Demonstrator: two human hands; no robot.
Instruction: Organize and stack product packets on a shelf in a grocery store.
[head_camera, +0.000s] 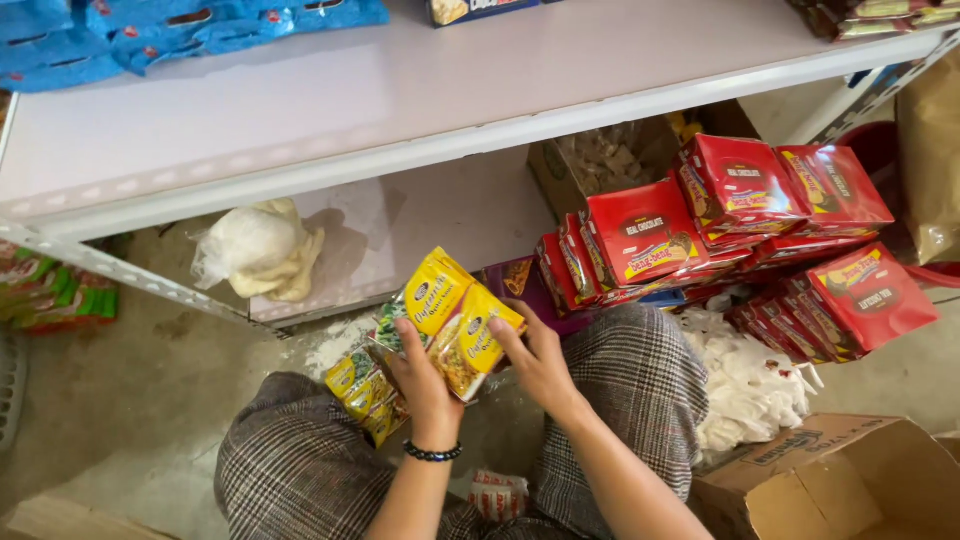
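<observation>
Currently, a bunch of yellow packets (455, 320) is held above the lap, near the front edge of the low shelf (420, 230). No yellow packets are seen on that shelf yet; red boxes (740, 230) are already stacked at its right, so the placing of the packets is judged to be still ahead. More yellow packets (365, 395) lie on the left knee. The left hand (425, 385) is closed on the bunch from below, wrist bent upward. The right hand (535, 360) is pressed on the bunch's right side, fingers closed around its edge.
</observation>
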